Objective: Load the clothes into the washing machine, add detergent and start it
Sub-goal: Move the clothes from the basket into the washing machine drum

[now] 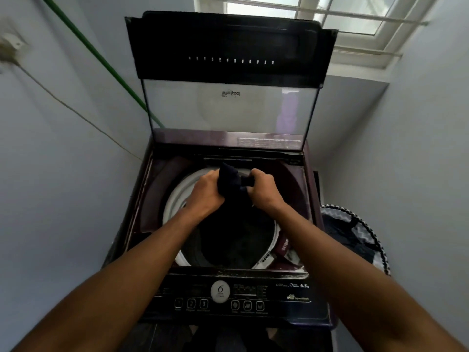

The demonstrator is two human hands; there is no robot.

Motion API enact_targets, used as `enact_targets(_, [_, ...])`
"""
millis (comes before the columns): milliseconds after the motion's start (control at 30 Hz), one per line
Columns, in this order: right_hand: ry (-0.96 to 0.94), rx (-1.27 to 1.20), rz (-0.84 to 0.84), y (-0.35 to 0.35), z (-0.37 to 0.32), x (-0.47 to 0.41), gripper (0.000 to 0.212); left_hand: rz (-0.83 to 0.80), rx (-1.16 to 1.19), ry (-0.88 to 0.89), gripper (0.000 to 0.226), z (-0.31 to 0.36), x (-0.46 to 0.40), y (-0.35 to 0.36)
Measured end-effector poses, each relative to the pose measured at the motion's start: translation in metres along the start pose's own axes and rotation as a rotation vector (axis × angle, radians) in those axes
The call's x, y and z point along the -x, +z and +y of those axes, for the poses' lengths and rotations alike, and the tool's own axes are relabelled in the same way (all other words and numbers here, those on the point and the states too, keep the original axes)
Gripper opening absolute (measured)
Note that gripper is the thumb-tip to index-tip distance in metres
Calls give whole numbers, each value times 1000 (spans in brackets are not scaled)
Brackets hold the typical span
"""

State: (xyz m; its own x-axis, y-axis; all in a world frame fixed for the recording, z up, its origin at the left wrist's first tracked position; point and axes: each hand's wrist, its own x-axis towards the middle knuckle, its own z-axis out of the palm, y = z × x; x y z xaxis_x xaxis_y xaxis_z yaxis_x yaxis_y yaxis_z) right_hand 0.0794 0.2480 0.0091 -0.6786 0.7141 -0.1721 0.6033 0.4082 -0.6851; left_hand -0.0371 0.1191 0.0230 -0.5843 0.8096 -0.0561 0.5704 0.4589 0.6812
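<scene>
A top-loading washing machine (162,174) stands in front of me with its glass lid (228,107) raised upright. Over the round drum opening (172,199) I hold a dark navy garment (229,179). My left hand (206,189) grips its left side and my right hand (262,189) grips its right side. The cloth hangs from both hands down into the dark drum, where more dark fabric lies. The control panel (236,298) with its buttons runs along the near edge. A small detergent compartment (284,247) sits at the drum's right front.
A laundry basket (355,240) with a black-and-white patterned rim stands to the right of the machine. Grey walls close in on both sides. A green hose (101,57) and a thin cable run along the left wall. A window sits above the lid.
</scene>
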Motion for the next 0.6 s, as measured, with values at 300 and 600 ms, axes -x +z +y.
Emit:
enact_targets(300, [168,-111,-49,48,-18,-9,12,-20,67,-114,32,-45,7,-1])
enact_targets(600, [149,113,-269,73,4,0,17,-286,37,-212,98,-66,21,25])
